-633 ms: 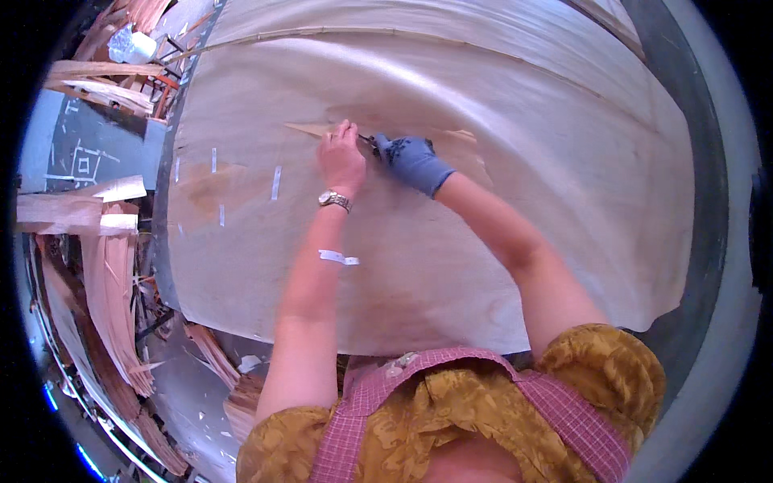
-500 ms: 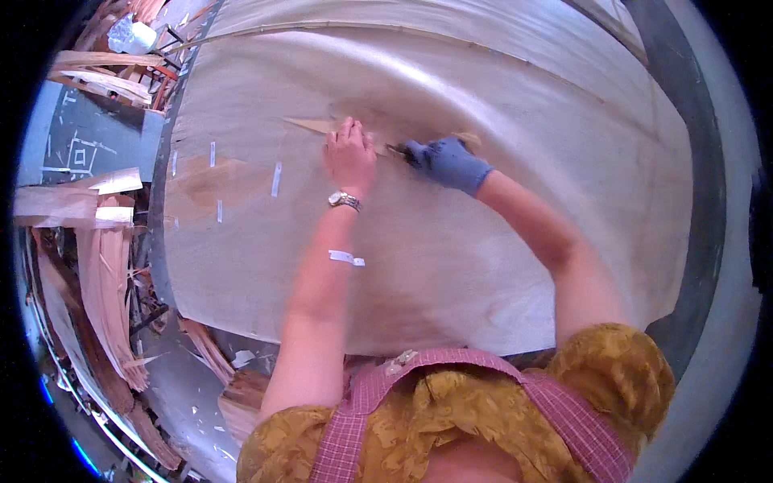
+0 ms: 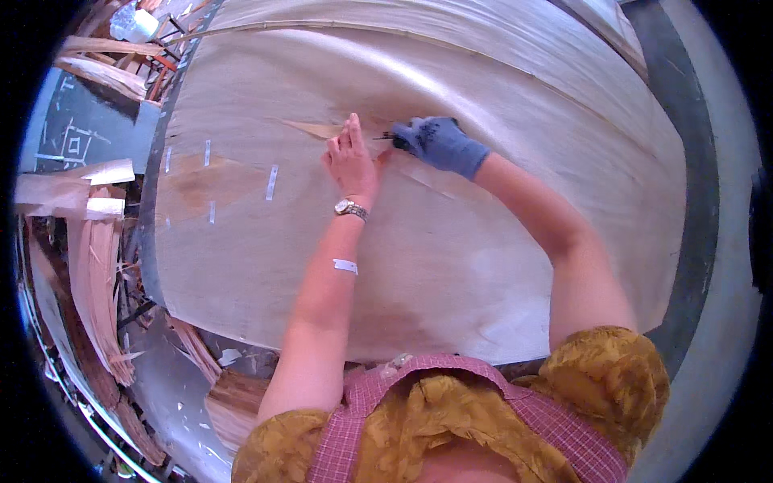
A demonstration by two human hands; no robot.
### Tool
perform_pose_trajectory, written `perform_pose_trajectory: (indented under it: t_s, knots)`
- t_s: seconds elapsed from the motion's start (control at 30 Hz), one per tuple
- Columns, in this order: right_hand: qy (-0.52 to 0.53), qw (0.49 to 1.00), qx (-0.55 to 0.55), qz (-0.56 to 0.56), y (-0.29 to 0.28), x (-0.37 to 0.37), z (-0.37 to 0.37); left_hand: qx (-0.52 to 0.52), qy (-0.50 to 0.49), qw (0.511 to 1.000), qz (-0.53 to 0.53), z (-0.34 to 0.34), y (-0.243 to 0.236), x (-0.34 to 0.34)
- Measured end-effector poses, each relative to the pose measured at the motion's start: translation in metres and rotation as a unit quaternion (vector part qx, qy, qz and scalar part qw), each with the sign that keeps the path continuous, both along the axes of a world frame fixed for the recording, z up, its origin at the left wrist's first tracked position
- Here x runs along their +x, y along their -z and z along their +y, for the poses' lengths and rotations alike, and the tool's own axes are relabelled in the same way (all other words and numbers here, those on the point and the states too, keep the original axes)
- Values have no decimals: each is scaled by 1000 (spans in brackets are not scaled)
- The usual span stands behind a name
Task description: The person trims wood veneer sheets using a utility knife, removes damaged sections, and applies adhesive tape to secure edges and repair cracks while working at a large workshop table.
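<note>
Tub (image 3: 146, 29), white, at ten o'clock, contents unclear, pale wood sheet (image 3: 459, 266) at centre, rippled toward twelve, left hand (image 3: 352, 167) over it, fingers straight, gloved right hand (image 3: 439, 145) at one, gripping dark tool (image 3: 385, 137).

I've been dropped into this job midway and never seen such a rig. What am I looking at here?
There is no machine: these are a person's own hands, seen from a fisheye camera worn on the head, looking down, so straight edges bend. The left hand, ungloved, is spread over a large pale sheet; a wristwatch is on that arm. The right hand, in a blue-grey glove, holds a small dark tool, too small to identify. A tan wedge-shaped patch shows beside the left fingers. Short white strips lie farther left.
</note>
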State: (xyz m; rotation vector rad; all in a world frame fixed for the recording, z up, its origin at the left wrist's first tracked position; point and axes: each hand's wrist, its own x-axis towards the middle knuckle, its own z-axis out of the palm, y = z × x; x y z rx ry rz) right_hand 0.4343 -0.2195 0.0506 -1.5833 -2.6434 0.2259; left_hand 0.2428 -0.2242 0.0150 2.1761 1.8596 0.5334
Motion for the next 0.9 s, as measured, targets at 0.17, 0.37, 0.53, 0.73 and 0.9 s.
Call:
perform_pose_trajectory:
  t_s: [0.17, 0.37, 0.53, 0.73, 0.9]
  knots:
    - [-59, 996, -55, -49, 11, -6, 18, -28, 2, 1000, -9, -3, -1, -1]
    - [105, 992, -61, -40, 12, 43, -80, 12, 4, 998, -61, -5, 4, -2]
    - [272, 937, -185, -119, 10, 31, -158, -21, -17, 1000, -16, -5, 3, -3]
    - [371, 911, 91, 154, 18, 40, -135, -32, 9, 999, -1, -12, -6, 5]
    - [292, 947, 100, 86, -13, -1, -162, -9, -6, 1000, 16, -16, -7, 2]
